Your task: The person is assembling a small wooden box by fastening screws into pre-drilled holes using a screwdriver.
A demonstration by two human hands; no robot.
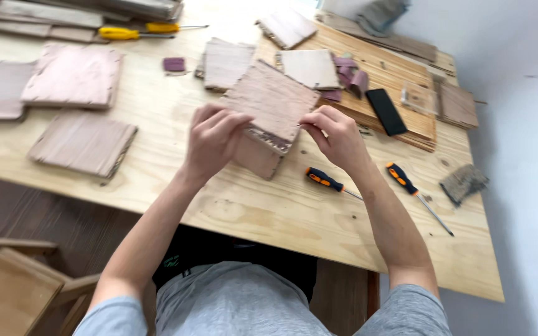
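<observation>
a raised wooden square, held only at its edges

the left hand (214, 138) and the right hand (337, 135) hold a square wooden panel (273, 102) tilted above the table (269, 205), in the middle of the view. the left hand is curled closed on the near left edge of the panel. the right hand pinches the near right edge with its fingertips (311, 124); if there is something small between them, i cannot tell, the picture is too blurred there. a second panel (258, 158) lies under the raised one, and it seems to touch it at the low corner.

what could go wrong, as i judge it: the grip is only on the edges, so the panel can turn or slip and fall on the lower panel, and knock it out of place. the near edge looks rough and fibrous, so a finger which slides along it may catch a splinter. two screwdrivers lie close to the right forearm, one (326, 180) just beside the wrist and another (415, 194) further right; a wide move of the elbow can push them to the table edge. a black phone (386, 111) rests on a wooden board (400, 74) behind the right hand, and a forward reach could hit it. more panels (73, 74) lie well apart on the left.
</observation>
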